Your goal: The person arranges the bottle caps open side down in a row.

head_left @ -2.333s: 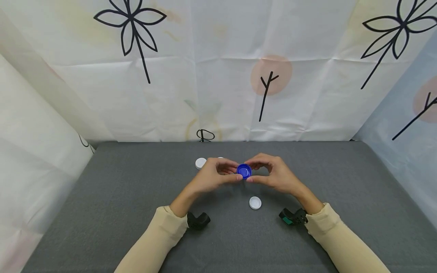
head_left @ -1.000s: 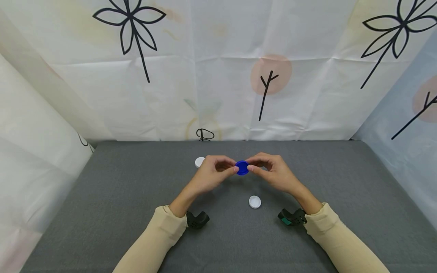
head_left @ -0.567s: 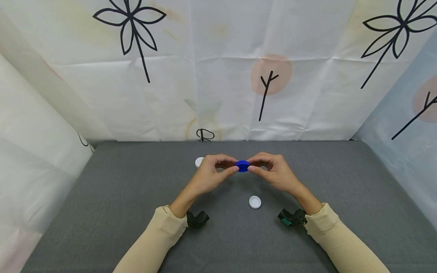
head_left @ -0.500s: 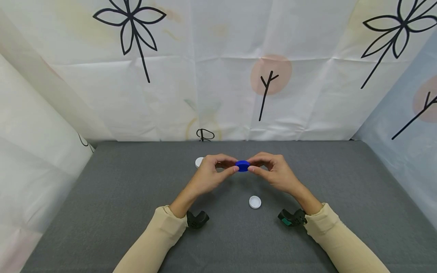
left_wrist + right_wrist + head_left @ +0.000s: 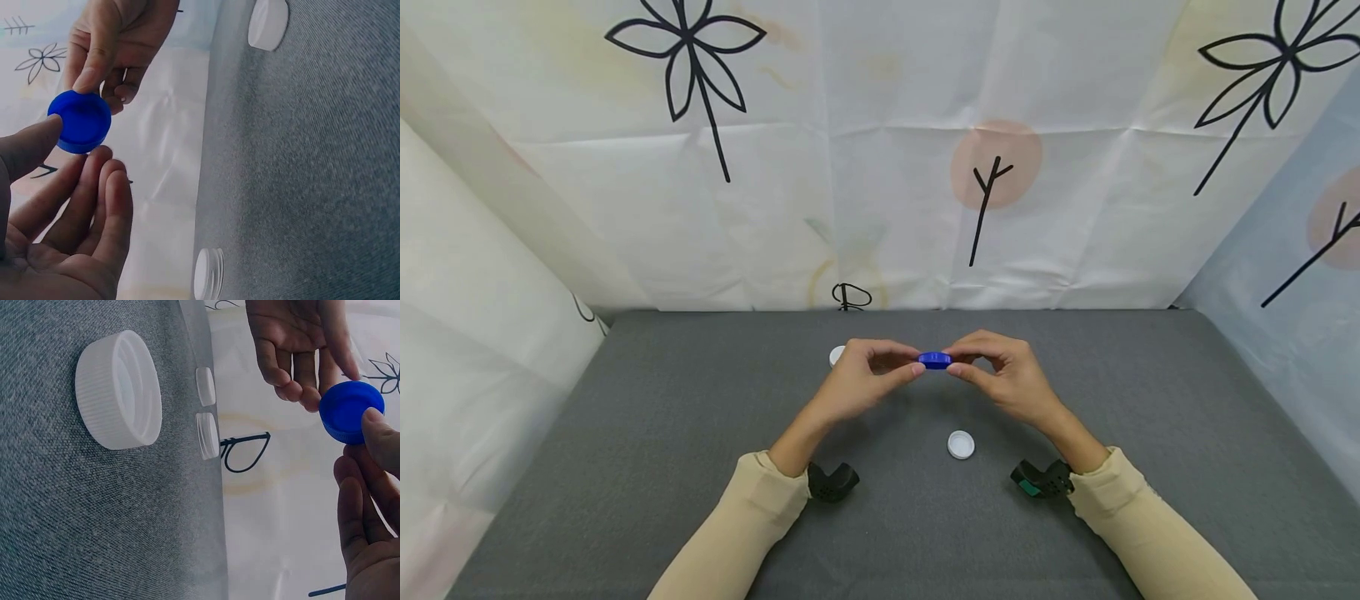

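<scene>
A round blue bottle cap (image 5: 935, 360) is held up over the table between both hands and appears edge-on in the head view. My left hand (image 5: 867, 377) pinches its left side between thumb and fingertips. On the opposite side my right hand (image 5: 1009, 375) pinches it the same way. Both wrist views show the blue cap (image 5: 80, 122) with the thumbs on its near face and fingers behind. Below the hands a white cap (image 5: 960, 445) lies with its hollow side up; its ribbed side shows large in the right wrist view.
Behind my left hand another white cap (image 5: 837, 356) is partly hidden. Two whitish caps, one at the far edge (image 5: 205, 386) and a ridged clear-looking one (image 5: 208, 435), stand in the right wrist view. A printed white curtain (image 5: 880, 167) closes off the grey table (image 5: 700, 467) behind.
The blue cap has been tilted from showing its hollow inside to showing its edge, and raised slightly. Both hands keep their pinch on it; the white cap in front has stayed put.
</scene>
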Motion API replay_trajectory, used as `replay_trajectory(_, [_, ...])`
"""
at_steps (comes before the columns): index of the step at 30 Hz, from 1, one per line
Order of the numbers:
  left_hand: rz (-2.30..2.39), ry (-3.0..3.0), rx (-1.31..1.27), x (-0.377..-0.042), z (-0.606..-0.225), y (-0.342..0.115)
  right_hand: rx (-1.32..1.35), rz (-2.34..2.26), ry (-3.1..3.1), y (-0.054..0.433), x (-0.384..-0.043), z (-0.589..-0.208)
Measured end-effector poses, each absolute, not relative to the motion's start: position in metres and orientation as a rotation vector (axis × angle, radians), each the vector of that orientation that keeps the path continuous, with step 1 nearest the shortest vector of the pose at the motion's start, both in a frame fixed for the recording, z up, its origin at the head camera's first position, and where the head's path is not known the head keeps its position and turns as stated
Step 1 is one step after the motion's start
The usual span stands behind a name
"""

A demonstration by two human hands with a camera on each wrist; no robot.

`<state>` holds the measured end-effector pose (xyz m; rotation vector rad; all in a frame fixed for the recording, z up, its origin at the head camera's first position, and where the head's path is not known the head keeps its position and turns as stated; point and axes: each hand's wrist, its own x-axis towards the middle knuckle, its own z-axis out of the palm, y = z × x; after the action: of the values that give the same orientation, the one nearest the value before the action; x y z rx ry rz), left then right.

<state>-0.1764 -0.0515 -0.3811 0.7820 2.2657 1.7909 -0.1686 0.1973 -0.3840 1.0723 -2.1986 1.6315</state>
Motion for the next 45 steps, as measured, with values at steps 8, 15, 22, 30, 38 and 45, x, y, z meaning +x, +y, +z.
replay_trajectory(8, [1.805, 2.142, 0.68, -0.1759, -0.3783, -0.0523, 1.113, 1.632, -2.165, 0.1962, -0.1688, -0.3848])
replay_trajectory(15, [1.805, 2.037, 0.597, -0.1752, -0.3766, -0.0522, 1.134, 1.616, -2.161, 0.194, -0.1682, -0.3835])
replay_trajectory(22, [1.827, 2.006, 0.588, -0.1748, -0.3753, -0.0539, 1.161, 1.579, -2.185, 0.1938, -0.1663, -0.3809])
replay_trajectory(30, [1.87, 1.99, 0.663, -0.1757, -0.3771, -0.0531, 1.102, 1.657, -2.33, 0.1967, -0.165, -0.3795])
replay_trajectory(38, [1.882, 2.022, 0.799, -0.1775, -0.3804, -0.0515, 1.058, 1.871, -2.358, 0.1976, -0.1653, -0.3798])
replay_trajectory(45, [1.797, 2.234, 0.994, -0.1783, -0.3829, -0.0496, 1.021, 1.906, -2.37, 0.1961, -0.1639, -0.3796])
